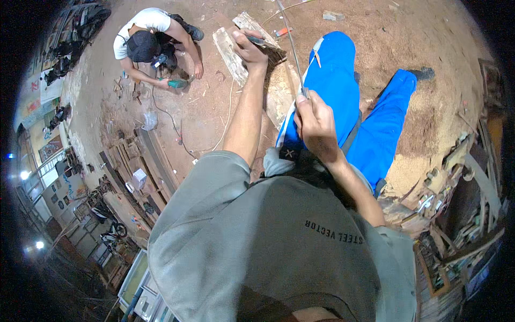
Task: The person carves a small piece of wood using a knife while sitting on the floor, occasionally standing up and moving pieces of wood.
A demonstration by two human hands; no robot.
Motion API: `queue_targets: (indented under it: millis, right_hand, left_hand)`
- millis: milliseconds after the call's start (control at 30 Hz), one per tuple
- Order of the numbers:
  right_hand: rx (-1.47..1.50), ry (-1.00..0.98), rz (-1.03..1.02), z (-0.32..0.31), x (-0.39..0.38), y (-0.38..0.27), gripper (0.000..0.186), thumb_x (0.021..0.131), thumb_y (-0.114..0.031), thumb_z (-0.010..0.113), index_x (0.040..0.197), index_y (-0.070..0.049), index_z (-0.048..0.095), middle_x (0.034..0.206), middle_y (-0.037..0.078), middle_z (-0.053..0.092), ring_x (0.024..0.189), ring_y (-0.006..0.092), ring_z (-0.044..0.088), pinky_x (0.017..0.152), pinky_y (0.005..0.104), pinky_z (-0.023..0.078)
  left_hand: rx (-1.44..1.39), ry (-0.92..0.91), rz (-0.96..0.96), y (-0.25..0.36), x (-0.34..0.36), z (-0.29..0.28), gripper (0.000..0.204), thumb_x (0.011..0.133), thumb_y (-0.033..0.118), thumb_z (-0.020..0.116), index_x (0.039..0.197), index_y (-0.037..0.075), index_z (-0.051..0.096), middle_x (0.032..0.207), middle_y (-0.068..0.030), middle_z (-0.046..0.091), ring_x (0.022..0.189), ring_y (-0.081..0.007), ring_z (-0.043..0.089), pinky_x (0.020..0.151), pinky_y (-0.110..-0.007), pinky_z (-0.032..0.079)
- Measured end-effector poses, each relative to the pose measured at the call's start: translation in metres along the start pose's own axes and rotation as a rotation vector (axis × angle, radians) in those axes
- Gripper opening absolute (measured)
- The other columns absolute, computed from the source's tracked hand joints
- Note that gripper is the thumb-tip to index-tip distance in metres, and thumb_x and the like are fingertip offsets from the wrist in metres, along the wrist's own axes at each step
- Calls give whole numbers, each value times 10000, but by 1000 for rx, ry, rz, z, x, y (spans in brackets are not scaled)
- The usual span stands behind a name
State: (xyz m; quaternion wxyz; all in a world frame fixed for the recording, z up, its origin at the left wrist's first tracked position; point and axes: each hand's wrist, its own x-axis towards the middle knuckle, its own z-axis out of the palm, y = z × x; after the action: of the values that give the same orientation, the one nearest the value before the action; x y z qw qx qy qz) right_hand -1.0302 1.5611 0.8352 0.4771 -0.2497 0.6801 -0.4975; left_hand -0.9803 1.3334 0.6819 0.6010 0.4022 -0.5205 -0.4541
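Note:
My left hand (249,52) is closed around a dark, narrow tool (259,39) whose kind I cannot make out, above a rough piece of wood (229,53). Nearer to me, my right hand (317,122) grips the near end of a long thin grey metal rod (292,45), which runs away from me past the top edge of the view. Beneath and between the hands lies a pale wooden board (276,94), partly hidden by my left forearm and my leg. My blue trouser leg (335,70) is bent beside the rod.
At the far left, a crouching person (147,45) holds a green power tool (177,83) near the ground. Its dark cord (170,121) crosses the floor. Stacked planks (139,177) lie to my left, scrap wood (461,177) to my right. A small orange object (281,33) lies ahead.

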Motion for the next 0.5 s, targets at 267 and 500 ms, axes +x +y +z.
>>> queue_targets:
  millis: [267, 500]
  right_hand:
    - [-186, -50, -148, 1, -6, 4, 263, 996, -234, 584, 818, -40, 568, 581, -12, 488, 502, 75, 457, 464, 266, 360]
    - [28, -88, 56, -5, -12, 8, 230, 992, -225, 610, 981, 3, 645, 624, -18, 557, 537, 63, 507, 491, 266, 402]
  left_hand:
    - [278, 1, 43, 38, 2, -4, 472, 1089, 286, 389, 741, 1, 530, 645, -63, 536, 629, -157, 501, 604, -347, 423]
    - [170, 69, -74, 56, 4, -9, 436, 1094, 294, 411, 720, 75, 455, 641, 23, 441, 606, -85, 415, 554, -294, 343]
